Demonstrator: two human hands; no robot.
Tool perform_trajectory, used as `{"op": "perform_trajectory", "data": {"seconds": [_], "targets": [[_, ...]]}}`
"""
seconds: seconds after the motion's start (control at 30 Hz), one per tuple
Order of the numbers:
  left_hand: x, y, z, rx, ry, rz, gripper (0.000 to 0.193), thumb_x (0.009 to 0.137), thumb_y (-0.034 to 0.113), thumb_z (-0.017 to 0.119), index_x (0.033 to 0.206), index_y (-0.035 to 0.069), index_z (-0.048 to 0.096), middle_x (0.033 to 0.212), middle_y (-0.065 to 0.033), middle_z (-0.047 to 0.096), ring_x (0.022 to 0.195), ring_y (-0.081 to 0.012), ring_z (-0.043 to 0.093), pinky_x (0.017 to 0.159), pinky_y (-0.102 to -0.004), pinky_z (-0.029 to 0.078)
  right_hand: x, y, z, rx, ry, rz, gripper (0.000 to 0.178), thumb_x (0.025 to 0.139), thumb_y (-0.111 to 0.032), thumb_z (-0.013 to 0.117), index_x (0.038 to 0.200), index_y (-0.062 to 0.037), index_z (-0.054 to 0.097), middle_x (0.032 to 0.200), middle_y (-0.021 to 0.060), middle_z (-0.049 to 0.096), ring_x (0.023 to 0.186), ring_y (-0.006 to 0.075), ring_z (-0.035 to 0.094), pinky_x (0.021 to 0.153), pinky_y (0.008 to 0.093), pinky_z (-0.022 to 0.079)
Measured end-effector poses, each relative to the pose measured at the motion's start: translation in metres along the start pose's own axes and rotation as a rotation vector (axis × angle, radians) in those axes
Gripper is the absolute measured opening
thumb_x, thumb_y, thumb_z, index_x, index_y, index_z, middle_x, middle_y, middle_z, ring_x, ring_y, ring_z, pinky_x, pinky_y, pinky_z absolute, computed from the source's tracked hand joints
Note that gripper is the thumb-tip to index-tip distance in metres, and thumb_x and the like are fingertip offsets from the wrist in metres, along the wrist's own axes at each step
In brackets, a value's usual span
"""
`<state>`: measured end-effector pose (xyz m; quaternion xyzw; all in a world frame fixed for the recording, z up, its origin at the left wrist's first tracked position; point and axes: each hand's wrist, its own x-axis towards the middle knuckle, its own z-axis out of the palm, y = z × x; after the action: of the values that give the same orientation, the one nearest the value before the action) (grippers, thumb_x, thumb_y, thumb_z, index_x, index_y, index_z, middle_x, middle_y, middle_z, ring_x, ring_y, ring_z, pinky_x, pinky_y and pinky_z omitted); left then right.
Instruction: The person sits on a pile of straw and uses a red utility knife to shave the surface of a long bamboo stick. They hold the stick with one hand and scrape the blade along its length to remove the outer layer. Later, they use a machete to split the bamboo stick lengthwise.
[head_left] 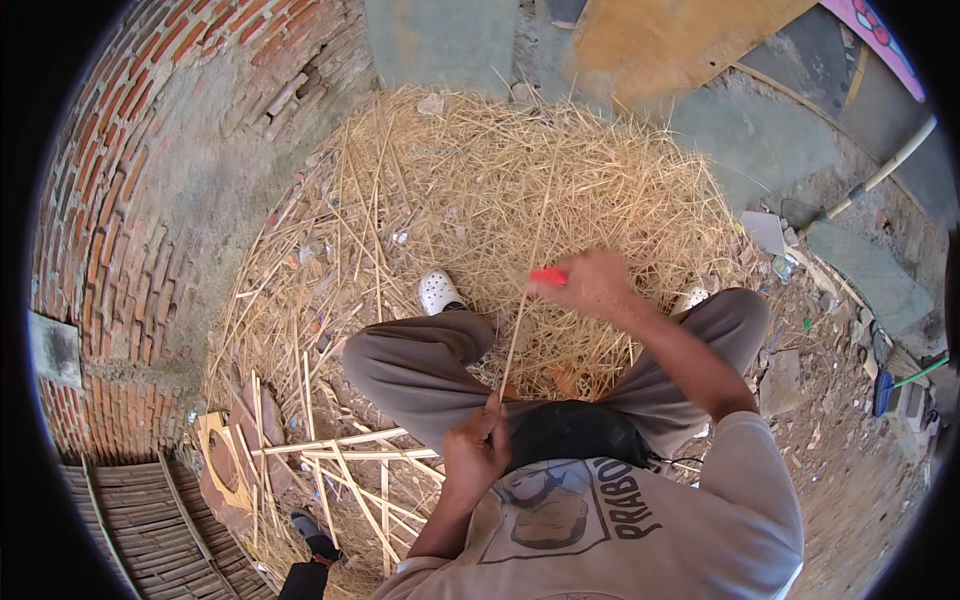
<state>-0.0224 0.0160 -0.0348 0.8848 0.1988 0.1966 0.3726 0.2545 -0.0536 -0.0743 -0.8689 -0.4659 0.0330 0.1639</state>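
My left hand [475, 447] is closed on the lower end of a thin bamboo strip [515, 340], held low by my lap with the thumb up. From there the strip slants upward and away over the straw-like shavings. My right hand [597, 284], farther forward and to the right, grips a red-handled tool [548, 276] whose tip lies at the strip. Its working end is too blurred to make out. A black cloth or pad [577, 438] covers my lap between the knees.
A heap of pale shavings [560, 200] spreads ahead. Split bamboo strips [350, 455] lie crossed at left, near another person's shoe [315, 535]. A brick wall [120, 230] rises at left; a bamboo slatted panel [150, 525] is lower left. Grey sheets [750, 140] and rubble [880, 340] lie right.
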Motion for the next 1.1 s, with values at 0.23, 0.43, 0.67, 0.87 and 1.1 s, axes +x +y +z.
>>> {"op": "perform_trajectory", "data": {"seconds": [0.23, 0.43, 0.67, 0.87, 1.1], "targets": [[0.002, 0.005, -0.004, -0.059, -0.054, -0.036, 0.021, 0.086, -0.001, 0.061, 0.066, -0.003, 0.054, 0.06, -0.0195, 0.051, 0.05, -0.0343, 0.053, 0.048, -0.0378, 0.041, 0.014, 0.014, -0.001, 0.037, 0.078, 0.087, 0.077, 0.074, -0.084, 0.047, 0.061, -0.0114, 0.066, 0.045, 0.0074, 0.055, 0.046, 0.0245, 0.061, 0.045, 0.0371, 0.047], [-0.001, -0.002, 0.002, 0.043, 0.006, -0.004, 0.015, 0.085, 0.0, 0.061, 0.071, -0.004, 0.06, 0.059, -0.0187, 0.052, 0.049, -0.0328, 0.054, 0.049, -0.0379, 0.043, -0.013, -0.018, 0.006, 0.044, -0.062, -0.066, 0.08, 0.073, -0.087, 0.043, 0.064, -0.0109, 0.069, 0.054, 0.0123, 0.061, 0.054, 0.0288, 0.065, 0.05, 0.0389, 0.049], [0.006, 0.001, -0.001, 0.135, -0.013, 0.042, 0.015, 0.085, 0.0, 0.062, 0.07, -0.002, 0.06, 0.058, -0.0174, 0.053, 0.048, -0.0333, 0.054, 0.046, -0.0397, 0.042, 0.006, 0.003, -0.002, 0.03, 0.045, -0.033, 0.08, 0.069, -0.087, 0.049, 0.061, -0.0093, 0.067, 0.051, 0.0116, 0.058, 0.051, 0.0287, 0.062, 0.048, 0.04, 0.048], [-0.004, 0.007, -0.001, 0.098, -0.115, 0.104, 0.023, 0.085, -0.002, 0.061, 0.064, -0.002, 0.053, 0.057, -0.0182, 0.051, 0.047, -0.034, 0.052, 0.045, -0.0401, 0.04, 0.036, 0.053, 0.002, -0.006, 0.106, 0.219, 0.077, 0.07, -0.085, 0.051, 0.06, -0.0092, 0.065, 0.049, 0.0099, 0.056, 0.047, 0.0273, 0.06, 0.046, 0.0391, 0.047], [-0.011, 0.008, -0.009, 0.025, -0.116, 0.029, 0.021, 0.088, 0.0, 0.06, 0.067, -0.004, 0.057, 0.057, -0.0193, 0.051, 0.048, -0.035, 0.053, 0.047, -0.0366, 0.041, 0.048, 0.08, -0.003, -0.137, 0.189, 0.114, 0.082, 0.073, -0.085, 0.046, 0.067, -0.0071, 0.069, 0.054, 0.0118, 0.06, 0.053, 0.0276, 0.063, 0.05, 0.0402, 0.049]]}}
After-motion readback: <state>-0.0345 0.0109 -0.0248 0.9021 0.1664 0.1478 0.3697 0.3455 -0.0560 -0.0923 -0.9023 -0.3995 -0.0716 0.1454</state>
